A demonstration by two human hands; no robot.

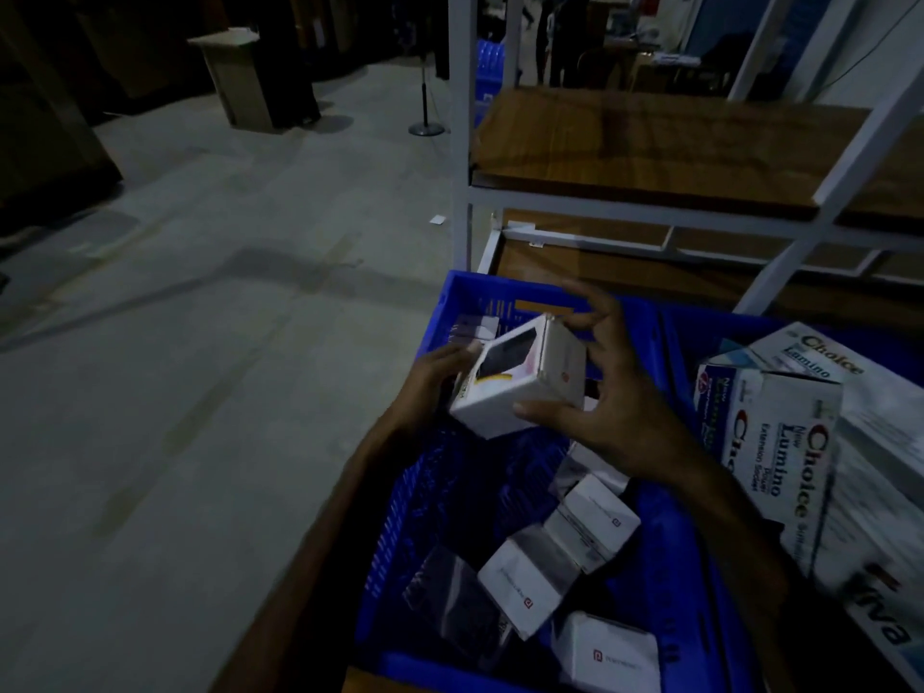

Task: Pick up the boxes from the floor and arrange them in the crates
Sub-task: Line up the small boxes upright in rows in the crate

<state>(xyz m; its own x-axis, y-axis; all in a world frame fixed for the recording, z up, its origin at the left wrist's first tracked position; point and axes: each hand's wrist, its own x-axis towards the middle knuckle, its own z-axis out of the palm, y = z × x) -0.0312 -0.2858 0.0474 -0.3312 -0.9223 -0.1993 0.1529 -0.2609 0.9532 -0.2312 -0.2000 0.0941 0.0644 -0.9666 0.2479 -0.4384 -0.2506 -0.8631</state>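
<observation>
I hold a small white box (520,380) with a dark picture on its top face over the blue crate (415,497). My left hand (430,380) grips its left end. My right hand (605,392) holds its right side, thumb under the near edge and fingers spread over the far corner. Several more small white boxes (590,527) lie jumbled in the crate's near half. A second blue crate (700,337) on the right holds larger white "Choice" boxes (780,442).
Behind the crates stands a white metal rack (460,142) with wooden shelves (650,147). Grey concrete floor (200,342) stretches to the left, with a scrap of paper (438,219), a black post stand (426,127) and a cardboard box (240,77) farther off.
</observation>
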